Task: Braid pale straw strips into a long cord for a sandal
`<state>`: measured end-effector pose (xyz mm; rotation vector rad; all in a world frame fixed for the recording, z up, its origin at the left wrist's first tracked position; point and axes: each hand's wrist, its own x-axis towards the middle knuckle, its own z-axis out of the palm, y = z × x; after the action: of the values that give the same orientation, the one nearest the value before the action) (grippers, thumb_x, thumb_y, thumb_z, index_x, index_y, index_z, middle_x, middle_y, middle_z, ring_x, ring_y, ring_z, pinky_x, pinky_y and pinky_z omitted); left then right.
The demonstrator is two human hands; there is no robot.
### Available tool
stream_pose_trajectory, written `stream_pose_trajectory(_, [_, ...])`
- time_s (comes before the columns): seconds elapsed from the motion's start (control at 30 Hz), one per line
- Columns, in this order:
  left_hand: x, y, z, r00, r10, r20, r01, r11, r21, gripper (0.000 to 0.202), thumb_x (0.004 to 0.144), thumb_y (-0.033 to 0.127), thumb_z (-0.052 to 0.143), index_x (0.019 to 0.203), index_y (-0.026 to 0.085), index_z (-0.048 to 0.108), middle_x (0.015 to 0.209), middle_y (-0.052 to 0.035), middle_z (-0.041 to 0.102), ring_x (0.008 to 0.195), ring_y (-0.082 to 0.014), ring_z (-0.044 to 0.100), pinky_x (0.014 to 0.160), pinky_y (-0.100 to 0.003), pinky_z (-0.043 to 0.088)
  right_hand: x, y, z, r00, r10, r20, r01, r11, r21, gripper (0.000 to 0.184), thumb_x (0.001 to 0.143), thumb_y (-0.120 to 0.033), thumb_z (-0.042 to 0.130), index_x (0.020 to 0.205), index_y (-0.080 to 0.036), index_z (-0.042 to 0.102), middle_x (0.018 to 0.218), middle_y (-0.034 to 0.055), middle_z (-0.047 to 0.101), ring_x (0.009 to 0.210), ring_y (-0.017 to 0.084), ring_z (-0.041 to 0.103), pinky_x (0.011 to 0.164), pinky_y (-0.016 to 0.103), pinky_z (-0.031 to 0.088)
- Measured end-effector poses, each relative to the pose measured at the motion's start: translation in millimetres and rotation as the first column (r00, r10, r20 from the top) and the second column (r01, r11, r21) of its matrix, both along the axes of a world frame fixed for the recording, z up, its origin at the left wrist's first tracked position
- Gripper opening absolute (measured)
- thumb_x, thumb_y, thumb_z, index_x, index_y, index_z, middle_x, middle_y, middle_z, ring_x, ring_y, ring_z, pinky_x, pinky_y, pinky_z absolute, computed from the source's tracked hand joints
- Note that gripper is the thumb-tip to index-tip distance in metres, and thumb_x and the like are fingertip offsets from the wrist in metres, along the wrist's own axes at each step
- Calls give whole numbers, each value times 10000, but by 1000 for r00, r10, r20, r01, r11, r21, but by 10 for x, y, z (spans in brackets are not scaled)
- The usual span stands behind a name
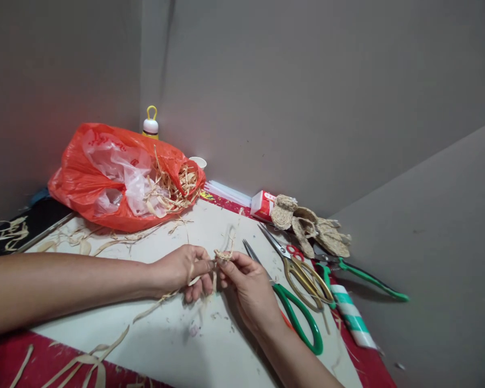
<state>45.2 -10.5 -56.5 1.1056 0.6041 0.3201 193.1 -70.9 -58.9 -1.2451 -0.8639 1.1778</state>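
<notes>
While the left hand [188,274] and right hand [248,280] pinch a small braided straw piece [223,255] above the white board's [165,345] middle, a short section looks formed; loose strands [100,373] by the near edge and in the red bag [70,178] at the far-left corner appear unworked.
</notes>
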Motion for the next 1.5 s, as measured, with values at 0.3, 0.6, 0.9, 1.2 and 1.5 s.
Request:
stream_pose_trajectory(0.3, [-21, 23, -96, 996, -91, 1, 89, 983, 159, 375, 830, 496, 511, 794, 129, 580, 532, 14, 570, 322, -64, 461, 320, -160, 349, 14, -14, 11, 999, 21, -40, -21, 1000, -9, 156, 727, -280, 737, 725, -144, 660, 539, -34, 559, 464, 63, 446, 483, 196, 347])
stream_pose_trajectory(0.6, [-38, 0, 48, 994, -94, -47, 104, 956, 274, 330, 850, 393, 482, 624, 155, 511, 431, 66, 452, 328, -44, 364, 348, -163, 281, 8, 10, 25, 993, -64, -100, 61, 998, -34, 207, 662, -279, 775, 636, -146, 619, 487, -48, 525, 434, 60, 424, 462, 190, 328])
stream_pose_trajectory(0.9, [-4, 63, -17, 999, 37, 14, -40, 963, 266, 219, 761, 310, 595, 736, 101, 655, 658, -9, 596, 604, -86, 492, 591, -213, 397, 50, 32, 103, 987, 11, -162, -27, 995, -98, 219, 619, -280, 803, 671, -144, 639, 551, -17, 586, 470, 71, 459, 471, 192, 346])
stream_pose_trajectory(1.2, [5, 87, 55, 1000, 31, -2, -31, 972, -231, 153, 683, 252, 635, 750, 129, 573, 537, 53, 492, 352, -37, 376, 361, -173, 283, 78, 15, 33, 997, 12, 77, -6, 997, -73, 220, 687, -341, 742, 714, -149, 641, 539, -24, 568, 457, 83, 413, 477, 224, 338])
stream_pose_trajectory(1.5, [-24, 115, 83, 997, 78, 15, -75, 985, -157, 108, 766, 244, 548, 777, 137, 554, 554, 82, 387, 371, -5, 195, 344, -160, 98, 180, -11, 139, 627, -277, 728, 32, 943, 331, 259, 800, -285, 608, 1029, -169, 642, 969, 83, 652, 703, 162, 582, 611, 271, 472])
